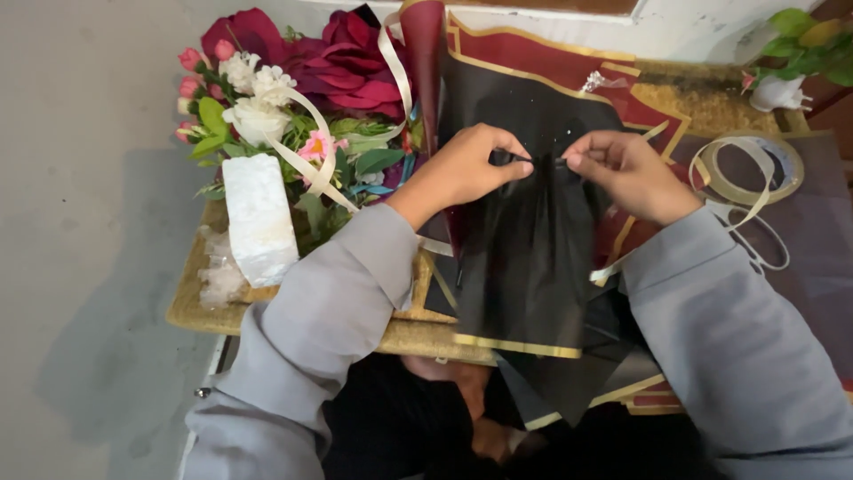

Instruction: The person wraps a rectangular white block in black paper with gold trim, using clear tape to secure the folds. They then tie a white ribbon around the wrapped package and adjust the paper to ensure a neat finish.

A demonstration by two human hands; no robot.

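Pinching a glossy black wrapping sheet with a gold edge band, the left hand and right hand gather its top at centre frame; flowers lie at ten o'clock.

Both arms in long grey sleeves, plain woven cloth, loose cut, soft folds at the elbows. Left sleeve ends in a wide open cuff; right sleeve likewise. Hands bare, no rings or watch showing.
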